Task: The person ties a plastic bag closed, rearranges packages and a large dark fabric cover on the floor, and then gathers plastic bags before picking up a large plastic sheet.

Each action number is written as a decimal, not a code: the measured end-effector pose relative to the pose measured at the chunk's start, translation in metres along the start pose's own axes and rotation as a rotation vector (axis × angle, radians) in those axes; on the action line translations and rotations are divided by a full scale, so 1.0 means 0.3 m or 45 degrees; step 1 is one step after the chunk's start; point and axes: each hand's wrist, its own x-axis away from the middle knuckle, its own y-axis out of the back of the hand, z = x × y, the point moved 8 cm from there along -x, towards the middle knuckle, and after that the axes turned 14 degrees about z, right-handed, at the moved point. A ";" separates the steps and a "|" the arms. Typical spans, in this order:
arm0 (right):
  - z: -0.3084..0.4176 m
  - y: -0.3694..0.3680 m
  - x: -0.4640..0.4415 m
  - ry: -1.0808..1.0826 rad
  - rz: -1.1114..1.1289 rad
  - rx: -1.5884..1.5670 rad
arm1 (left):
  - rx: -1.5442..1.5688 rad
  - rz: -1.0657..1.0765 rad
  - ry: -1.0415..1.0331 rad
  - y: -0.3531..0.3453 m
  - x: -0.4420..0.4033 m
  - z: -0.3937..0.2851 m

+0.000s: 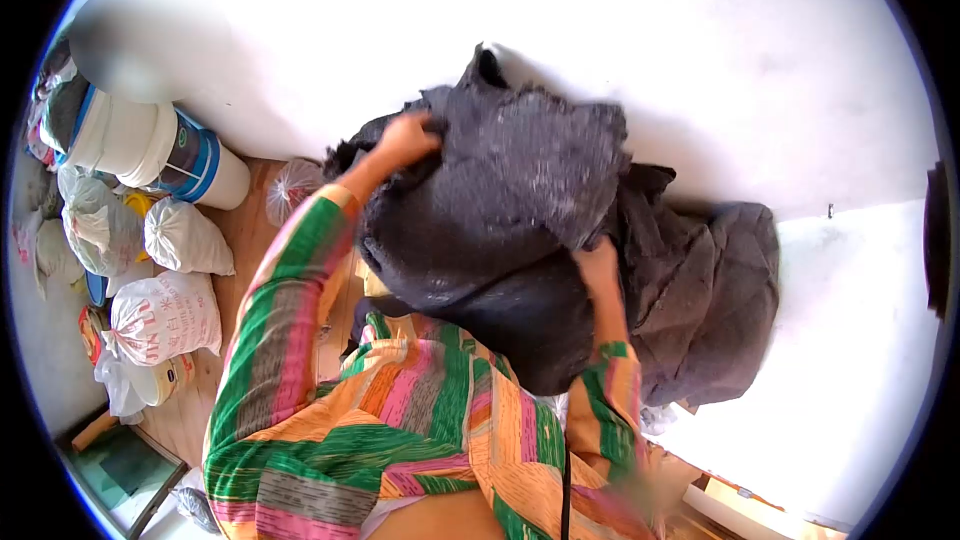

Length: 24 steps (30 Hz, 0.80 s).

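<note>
Along the left edge of the wooden floor, a blue-banded bucket, a white bag, a red-printed bag and a tub crowd together, well apart from both hands. A pane lies near the floor's lower left corner, and a small bag rests on the floor near the left forearm. Dark and ragged, the cloth is heaped in front of the person, beside the white wall, and its loose folds spread past the right hand; its bulk hides whatever carries it. The left arm reaches forward, nearly straight, and the left hand has its fingers curled around the cloth's left side, tips hidden. Closer to the body, the right forearm points ahead, and the right hand, somewhat blurred, grips the near edge of a flap, fingers drawn together.
</note>
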 end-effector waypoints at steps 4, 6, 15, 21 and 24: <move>0.377 0.341 0.271 -0.103 -0.288 0.064 | 0.528 -0.078 -0.195 0.444 -0.068 -0.188; 0.531 0.474 0.397 0.148 -0.548 0.118 | 0.422 -0.314 -0.361 0.685 -0.133 -0.250; -0.552 0.086 1.049 -0.522 -0.802 -0.909 | -0.345 -0.119 -1.303 0.560 0.371 -0.495; -0.557 -0.522 0.916 -0.802 -0.365 -0.937 | -0.673 0.736 -0.381 -0.241 0.516 0.429; -0.251 -0.535 0.840 -0.882 -0.040 -0.173 | -0.567 0.844 -0.191 -0.232 0.456 0.522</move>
